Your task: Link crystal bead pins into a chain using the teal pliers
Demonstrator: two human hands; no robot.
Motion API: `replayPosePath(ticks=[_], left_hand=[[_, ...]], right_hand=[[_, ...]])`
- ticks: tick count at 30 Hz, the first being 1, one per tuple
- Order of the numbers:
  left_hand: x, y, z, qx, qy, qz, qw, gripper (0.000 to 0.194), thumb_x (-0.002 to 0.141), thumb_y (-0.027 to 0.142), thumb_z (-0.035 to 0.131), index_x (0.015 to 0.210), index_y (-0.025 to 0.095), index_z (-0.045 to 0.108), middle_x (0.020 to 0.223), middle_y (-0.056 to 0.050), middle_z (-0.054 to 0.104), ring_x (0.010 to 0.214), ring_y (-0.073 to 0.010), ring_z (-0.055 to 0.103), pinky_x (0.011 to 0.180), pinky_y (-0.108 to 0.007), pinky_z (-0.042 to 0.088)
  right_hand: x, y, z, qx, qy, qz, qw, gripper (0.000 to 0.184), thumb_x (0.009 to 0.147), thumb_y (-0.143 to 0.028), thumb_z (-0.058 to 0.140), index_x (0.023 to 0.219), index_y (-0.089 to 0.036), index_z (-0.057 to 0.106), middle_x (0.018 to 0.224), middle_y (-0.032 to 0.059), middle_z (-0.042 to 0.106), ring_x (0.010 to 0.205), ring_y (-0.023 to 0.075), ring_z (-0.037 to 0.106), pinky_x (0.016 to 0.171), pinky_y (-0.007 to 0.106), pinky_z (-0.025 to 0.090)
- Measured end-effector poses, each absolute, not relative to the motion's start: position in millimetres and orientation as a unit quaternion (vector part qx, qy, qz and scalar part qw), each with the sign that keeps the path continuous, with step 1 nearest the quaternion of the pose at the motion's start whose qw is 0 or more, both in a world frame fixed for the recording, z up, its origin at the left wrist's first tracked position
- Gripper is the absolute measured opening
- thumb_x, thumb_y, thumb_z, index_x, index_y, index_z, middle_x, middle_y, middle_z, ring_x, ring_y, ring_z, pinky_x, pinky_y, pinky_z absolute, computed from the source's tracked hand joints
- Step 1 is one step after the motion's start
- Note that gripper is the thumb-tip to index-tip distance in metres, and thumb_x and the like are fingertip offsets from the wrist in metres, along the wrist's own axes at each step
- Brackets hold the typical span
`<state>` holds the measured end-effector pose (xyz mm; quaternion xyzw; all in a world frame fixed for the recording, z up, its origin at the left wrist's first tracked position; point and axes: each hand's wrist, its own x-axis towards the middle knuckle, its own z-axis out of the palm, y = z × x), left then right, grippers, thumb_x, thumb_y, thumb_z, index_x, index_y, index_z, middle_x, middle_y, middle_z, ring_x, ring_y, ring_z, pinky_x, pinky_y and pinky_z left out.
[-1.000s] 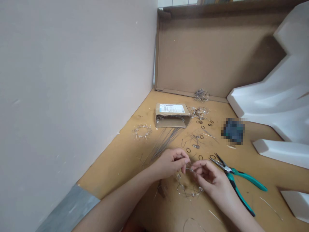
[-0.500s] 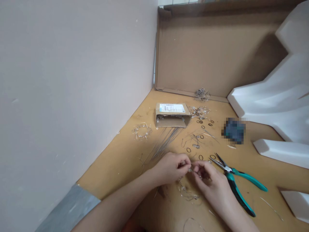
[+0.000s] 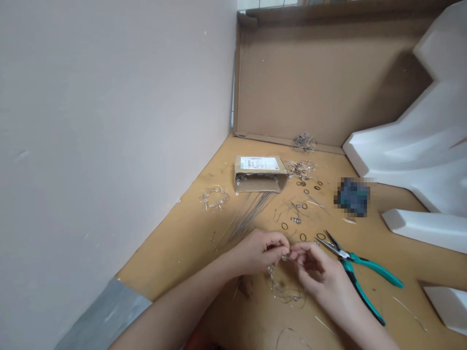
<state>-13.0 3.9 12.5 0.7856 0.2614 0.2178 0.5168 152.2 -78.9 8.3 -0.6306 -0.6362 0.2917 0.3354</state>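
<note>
My left hand [image 3: 264, 250] and my right hand [image 3: 314, 267] meet low in the middle of the view, fingertips almost touching. Both pinch a thin wire strung with clear beads [image 3: 286, 297], part of which hangs down to the table between them. The fingers hide the stretch of wire that they hold. Right beside my right hand lie needle-nose pliers [image 3: 345, 257] with teal and black handles, jaws apart. Just beyond the fingers are small dark rings [image 3: 303, 237] and a metal piece [image 3: 296, 220]. A bundle of straight wires [image 3: 251, 214] lies past my left hand.
A small cardboard box [image 3: 260, 165] lies on its side with beads in it. To its left is a beaded wire ring [image 3: 214, 198]; tangled wire pieces [image 3: 302, 169] lie right of it. White foam blocks [image 3: 419, 231] line the right, a wall [image 3: 109, 121] the left.
My fingers have shifted slightly on the beaded wire, and my right fingertips have turned a little. The things on the table lie as before.
</note>
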Motion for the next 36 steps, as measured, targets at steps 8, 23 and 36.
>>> replayPosePath(ticks=[8,23,36], left_hand=[[-6.6,6.2,5.4,0.679,0.290,0.257,0.623,0.015,0.080,0.028,0.049,0.075,0.015,0.053,0.057,0.005,0.046,0.048,-0.0063,0.042,0.049,-0.018,0.035],[-6.6,6.1,4.3,0.744,0.281,0.277,0.539,0.017,0.083,0.026,0.047,0.077,0.015,0.058,0.065,0.002,0.054,0.057,-0.0079,0.042,0.055,-0.019,0.033],[-10.6,1.9,8.3,0.838,0.253,0.284,0.392,0.020,0.088,0.026,0.042,0.084,0.017,0.060,0.073,0.002,0.060,0.067,-0.0094,0.051,0.063,-0.019,0.036]], right_hand=[[153.2,-76.2,7.1,-0.630,-0.606,0.307,0.377,0.012,0.077,-0.025,0.051,0.087,-0.022,0.055,0.076,0.0026,0.062,0.065,0.0141,0.057,0.059,0.025,0.047],[152.7,-76.7,3.4,-0.619,-0.611,0.296,0.394,0.014,0.080,-0.032,0.052,0.088,-0.022,0.056,0.077,0.0036,0.063,0.066,0.0141,0.058,0.059,0.025,0.048],[164.1,-80.4,12.0,-0.634,-0.628,0.253,0.375,0.020,0.083,-0.036,0.048,0.093,-0.022,0.057,0.085,0.0044,0.065,0.075,0.0165,0.063,0.066,0.026,0.051]])
